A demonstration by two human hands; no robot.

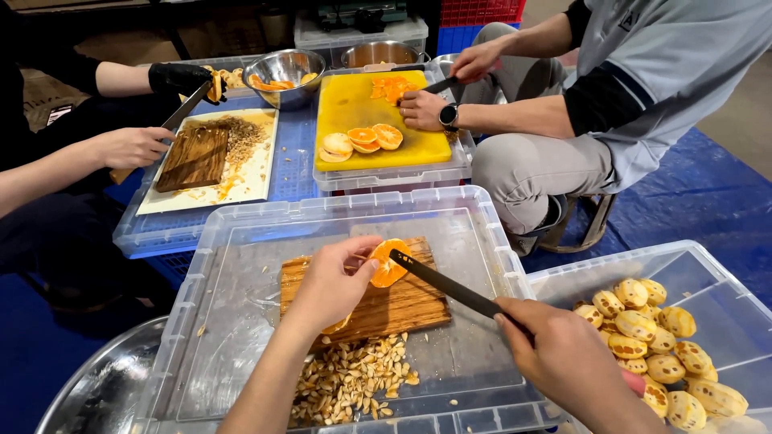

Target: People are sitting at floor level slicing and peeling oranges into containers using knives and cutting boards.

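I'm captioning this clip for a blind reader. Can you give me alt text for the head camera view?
The left hand holds an orange fruit half on a striped wooden cutting board while the right hand points a black knife at it. Pale seeds lie heaped nearby; two other people cut fruit opposite.

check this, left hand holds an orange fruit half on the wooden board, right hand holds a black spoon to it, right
Not quite: in the head view the right hand holds a black knife, not a spoon. The left hand does hold the orange fruit half on the wooden board.
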